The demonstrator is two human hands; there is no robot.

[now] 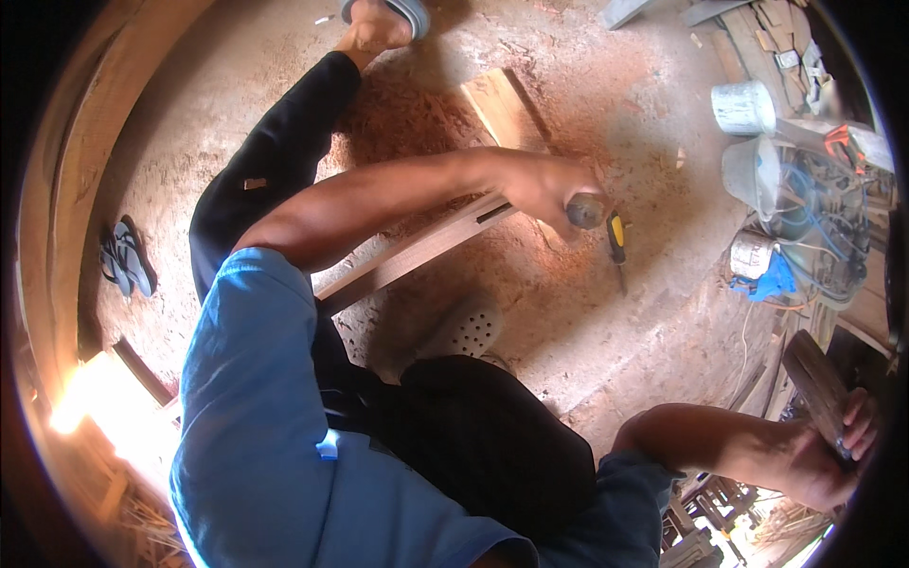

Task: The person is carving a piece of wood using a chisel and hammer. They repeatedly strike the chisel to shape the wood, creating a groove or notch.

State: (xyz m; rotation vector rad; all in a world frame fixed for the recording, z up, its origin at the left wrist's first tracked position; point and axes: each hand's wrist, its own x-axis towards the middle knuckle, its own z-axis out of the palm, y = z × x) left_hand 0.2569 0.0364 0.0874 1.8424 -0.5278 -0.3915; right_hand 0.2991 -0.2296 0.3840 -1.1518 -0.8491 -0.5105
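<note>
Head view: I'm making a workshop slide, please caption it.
Left hand grips a round-ended tool by a slotted timber; right hand holds a dark wooden piece.

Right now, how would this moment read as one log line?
left hand: gripping round-ended handle | right hand: holding dark wooden piece | slotted beam: near left hand | yellow-black tool: on floor

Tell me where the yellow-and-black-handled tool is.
In the head view, the yellow-and-black-handled tool lies on the floor right of centre, just right of the left hand and the round-ended object it grips.
</note>
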